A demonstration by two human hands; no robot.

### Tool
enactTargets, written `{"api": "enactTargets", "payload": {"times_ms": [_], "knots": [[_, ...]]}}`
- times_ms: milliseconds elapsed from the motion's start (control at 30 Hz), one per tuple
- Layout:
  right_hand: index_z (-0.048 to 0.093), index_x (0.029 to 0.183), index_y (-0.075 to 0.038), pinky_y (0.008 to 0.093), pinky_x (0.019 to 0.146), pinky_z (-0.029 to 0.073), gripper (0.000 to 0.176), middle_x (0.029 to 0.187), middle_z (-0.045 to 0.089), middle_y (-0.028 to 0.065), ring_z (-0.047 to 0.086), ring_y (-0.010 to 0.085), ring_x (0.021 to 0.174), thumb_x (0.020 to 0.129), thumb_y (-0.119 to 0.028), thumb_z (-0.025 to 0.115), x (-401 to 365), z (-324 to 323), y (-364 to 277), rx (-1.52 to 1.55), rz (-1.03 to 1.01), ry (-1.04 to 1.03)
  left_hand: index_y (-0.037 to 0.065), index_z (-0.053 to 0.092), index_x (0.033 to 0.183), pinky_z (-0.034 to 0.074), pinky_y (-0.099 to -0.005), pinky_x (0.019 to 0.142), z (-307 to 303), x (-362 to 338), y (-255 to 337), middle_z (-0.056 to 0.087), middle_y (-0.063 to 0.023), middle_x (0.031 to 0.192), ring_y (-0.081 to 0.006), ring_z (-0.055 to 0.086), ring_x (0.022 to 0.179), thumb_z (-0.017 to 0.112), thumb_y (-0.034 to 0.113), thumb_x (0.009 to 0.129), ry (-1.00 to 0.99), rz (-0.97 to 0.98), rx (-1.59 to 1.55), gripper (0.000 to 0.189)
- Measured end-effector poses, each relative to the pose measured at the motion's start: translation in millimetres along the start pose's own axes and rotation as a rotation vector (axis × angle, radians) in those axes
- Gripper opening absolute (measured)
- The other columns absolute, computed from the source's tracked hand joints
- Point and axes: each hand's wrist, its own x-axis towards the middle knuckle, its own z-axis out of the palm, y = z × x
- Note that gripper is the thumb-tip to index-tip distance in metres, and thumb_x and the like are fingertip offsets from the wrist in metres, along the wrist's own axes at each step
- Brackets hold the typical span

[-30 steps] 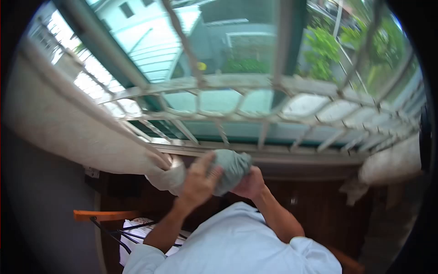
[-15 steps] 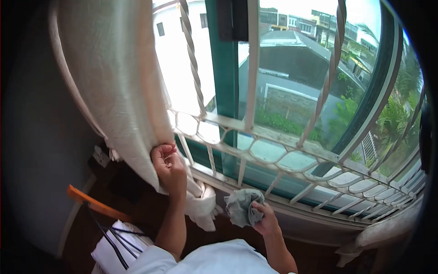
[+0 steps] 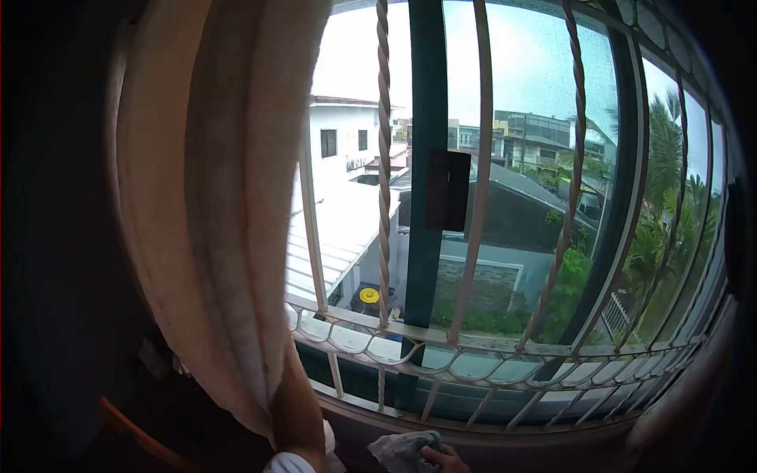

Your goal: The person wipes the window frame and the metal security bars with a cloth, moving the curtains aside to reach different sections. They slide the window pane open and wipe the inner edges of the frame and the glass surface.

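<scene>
A long pale curtain (image 3: 229, 221) hangs at the left side of the window. My left forearm (image 3: 298, 410) goes up behind the curtain's lower edge, and the hand itself is hidden by the fabric. At the bottom of the view my right hand (image 3: 446, 459) is closed round a crumpled grey cloth (image 3: 406, 449), just below the window ledge. The thumb lies over the cloth, and part of the hand is cut off by the frame's edge.
White metal window bars (image 3: 384, 260), some twisted, with a curved grille band (image 3: 473, 359), stand before a green-framed sliding window (image 3: 426, 284). An orange bar (image 3: 142, 437) is at lower left. Another curtain (image 3: 670, 410) hangs at right. Houses and palms are outside.
My view has tilted up, so both hands sit lower in it. My left hand, pinched at the curtain's edge before, has gone behind the fabric. The right still holds the cloth.
</scene>
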Motion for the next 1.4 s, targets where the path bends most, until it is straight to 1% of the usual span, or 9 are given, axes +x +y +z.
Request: {"api": "enactTargets", "payload": {"times_ms": [333, 500, 567, 733, 1000, 1100, 1167, 1300, 1400], "knots": [[0.066, 0.106, -0.005, 0.0284, 0.057, 0.044, 0.015, 0.08, 0.06, -0.0006, 0.055, 0.0092, 0.065, 0.094, -0.006, 0.073, 13, -75, -9, -0.48, -0.055, 0.186, 0.001, 0.069, 0.107, 0.05, -0.0323, 0.088, -137, 90, 55, 0.064, -0.0121, 0.139, -0.0178, 0.063, 0.112, 0.051, 0.0, 0.092, 0.032, 0.038, 0.658, 0.023], [0.064, 0.105, -0.005, 0.0305, 0.061, 0.046, 0.016, 0.085, 0.059, 0.0005, 0.054, 0.0105, 0.07, 0.093, -0.006, 0.074, 33, -86, -4, -0.708, -0.128, -0.149, 0.001, 0.069, 0.109, 0.047, -0.0289, 0.085, -150, 85, 81, 0.065, -0.0095, 0.135, -0.0141, 0.062, 0.108, 0.056, 0.004, 0.092, 0.013, 0.06, 0.783, 0.022], [0.063, 0.105, -0.005, 0.031, 0.063, 0.047, 0.016, 0.087, 0.059, 0.0009, 0.055, 0.0116, 0.072, 0.093, -0.006, 0.073, 47, -100, 16, -0.777, -0.106, -0.157, -0.002, 0.069, 0.098, 0.045, -0.0238, 0.075, -146, 85, 76, 0.065, -0.0139, 0.13, -0.0083, 0.053, 0.078, 0.061, 0.006, 0.091, 0.039, 0.102, 0.711, 0.013], [0.061, 0.129, 0.001, 0.0364, 0.094, 0.054, 0.047, 0.115, 0.069, 0.0092, 0.066, 0.0186, 0.105, 0.09, -0.017, 0.078, 56, -84, 20, -0.825, -0.22, -0.088, 0.006, 0.068, 0.101, 0.044, -0.0232, 0.071, -137, 101, 46, 0.072, -0.0023, 0.112, -0.0066, 0.059, 0.085, 0.058, 0.005, 0.092, 0.342, 0.233, 0.583, 0.014], [0.05, 0.143, 0.003, 0.0343, 0.103, 0.046, 0.063, 0.126, 0.065, 0.0104, 0.06, 0.0194, 0.118, 0.089, -0.014, 0.078, 37, 25, -28, -0.415, -0.341, -0.188, 0.003, 0.067, 0.101, 0.05, -0.0398, 0.084, -22, 104, -10, 0.069, -0.012, 0.096, -0.0239, 0.063, 0.091, 0.065, 0.015, 0.09, -0.014, 0.47, 0.804, 0.017], [0.048, 0.144, -0.001, 0.0364, 0.101, 0.048, 0.064, 0.125, 0.065, 0.0119, 0.061, 0.0217, 0.116, 0.09, -0.017, 0.077, 9, 101, -60, -0.431, -0.623, -0.23, 0.002, 0.066, 0.104, 0.05, -0.0387, 0.081, -26, 131, -3, 0.068, -0.0125, 0.097, -0.0241, 0.064, 0.09, 0.065, 0.017, 0.091, -0.007, 0.353, 0.735, 0.02], [0.054, 0.131, 0.0, 0.0384, 0.096, 0.05, 0.048, 0.116, 0.065, 0.0149, 0.064, 0.0259, 0.113, 0.091, -0.016, 0.074, -2, 154, -78, -0.976, -1.054, 0.129, 0.0, 0.064, 0.108, 0.051, -0.0378, 0.08, -28, 151, -7, 0.068, -0.0146, 0.104, -0.0239, 0.064, 0.093, 0.065, 0.017, 0.092, -0.049, 0.311, 0.725, 0.023], [0.055, 0.119, 0.0, 0.0465, 0.085, 0.052, 0.036, 0.106, 0.062, 0.0204, 0.064, 0.0408, 0.098, 0.09, -0.011, 0.072, 36, 232, -118, -1.277, -1.685, 0.521, 0.001, 0.061, 0.118, 0.051, -0.0389, 0.083, -6, 143, -14, 0.067, -0.0154, 0.114, -0.0259, 0.066, 0.095, 0.063, 0.015, 0.096, 0.099, 0.805, 0.823, 0.026], [0.054, 0.124, 0.002, 0.0525, 0.088, 0.047, 0.035, 0.119, 0.054, 0.0257, 0.055, 0.0425, 0.102, 0.094, -0.01, 0.065, 91, 256, -126, -1.46, -1.778, 0.76, 0.001, 0.057, 0.124, 0.051, -0.039, 0.07, 13, 127, -16, 0.069, -0.0149, 0.108, -0.0207, 0.067, 0.08, 0.062, 0.013, 0.098, -0.161, 0.767, 0.647, 0.029]]}}
